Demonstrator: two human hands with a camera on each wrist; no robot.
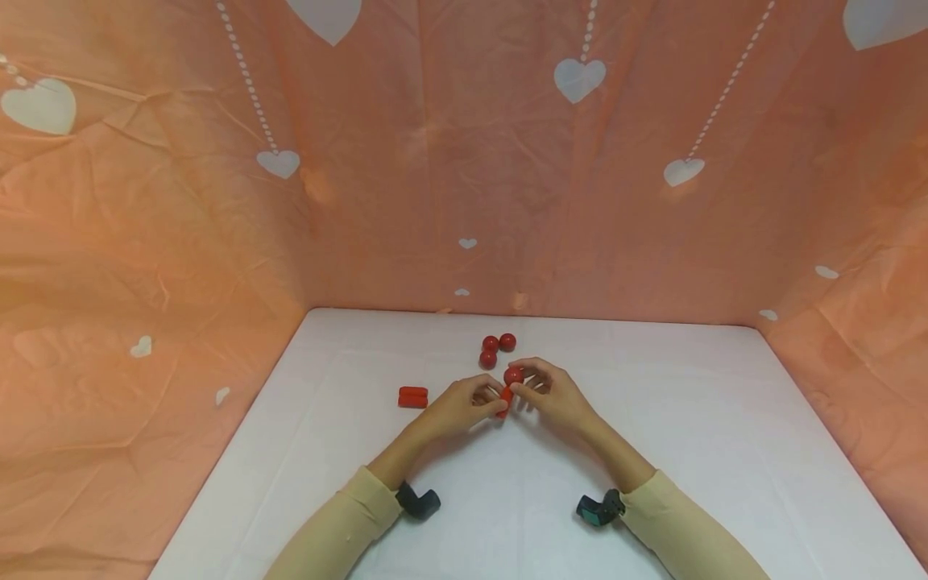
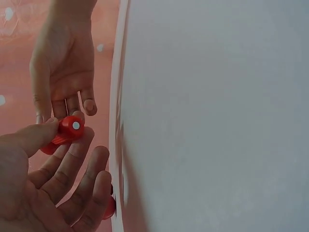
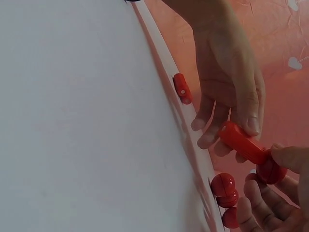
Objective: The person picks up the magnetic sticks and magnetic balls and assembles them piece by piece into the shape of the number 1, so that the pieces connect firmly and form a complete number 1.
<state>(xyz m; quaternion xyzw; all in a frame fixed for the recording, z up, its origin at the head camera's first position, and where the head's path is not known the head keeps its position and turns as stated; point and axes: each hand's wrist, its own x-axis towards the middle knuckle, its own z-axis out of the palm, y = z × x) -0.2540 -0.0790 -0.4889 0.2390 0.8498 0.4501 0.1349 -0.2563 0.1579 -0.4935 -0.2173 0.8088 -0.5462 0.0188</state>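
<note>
In the head view, my left hand pinches a short red rod between thumb and fingers. From the other side, my right hand holds a glossy red ball against the far end of that rod. The right wrist view shows rod and ball meeting end to surface, held up off the white tabletop. A pale round dot marks the rod's near end in the left wrist view. The right fingers partly hide the ball.
Three more red balls sit clustered on the white table beyond the hands. Two red rods lie side by side to the left. An orange curtain with pale hearts surrounds the table's back and sides.
</note>
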